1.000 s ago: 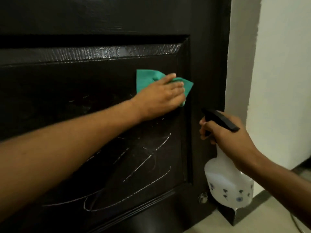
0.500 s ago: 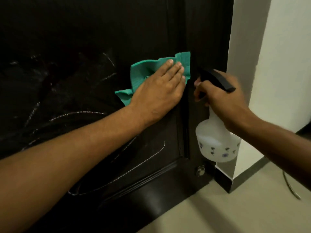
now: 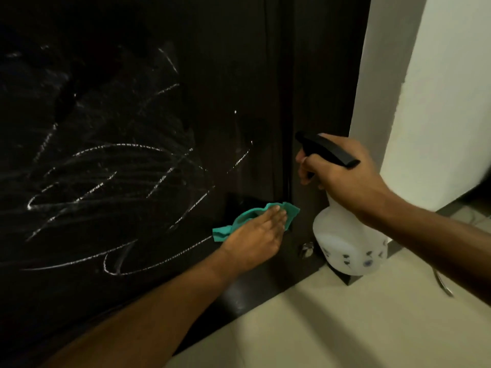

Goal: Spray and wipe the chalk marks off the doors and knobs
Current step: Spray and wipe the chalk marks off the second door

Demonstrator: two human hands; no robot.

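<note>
A dark wooden door (image 3: pixel 228 83) fills the left and middle of the view, its lower panel covered with white chalk scribbles (image 3: pixel 106 187). My left hand (image 3: pixel 255 237) presses a green cloth (image 3: pixel 243 217) flat against the panel's lower right corner, fingers straight. My right hand (image 3: pixel 342 176) grips the black trigger head of a translucent white spray bottle (image 3: pixel 348 245), held beside the door's right edge. A finger curls round the trigger. The nozzle points left toward the door.
A small metal stopper (image 3: pixel 307 249) sticks out of the door near its bottom right. A white wall (image 3: pixel 438 102) with a dark skirting stands to the right. Pale floor tiles (image 3: pixel 332 328) lie below, with a thin cable (image 3: pixel 443 284) at the right.
My left hand has slid the green cloth down the panel's right side to its lower corner, wiping away marks there. The view has dropped lower with it. The bottle stays beside the door edge.
</note>
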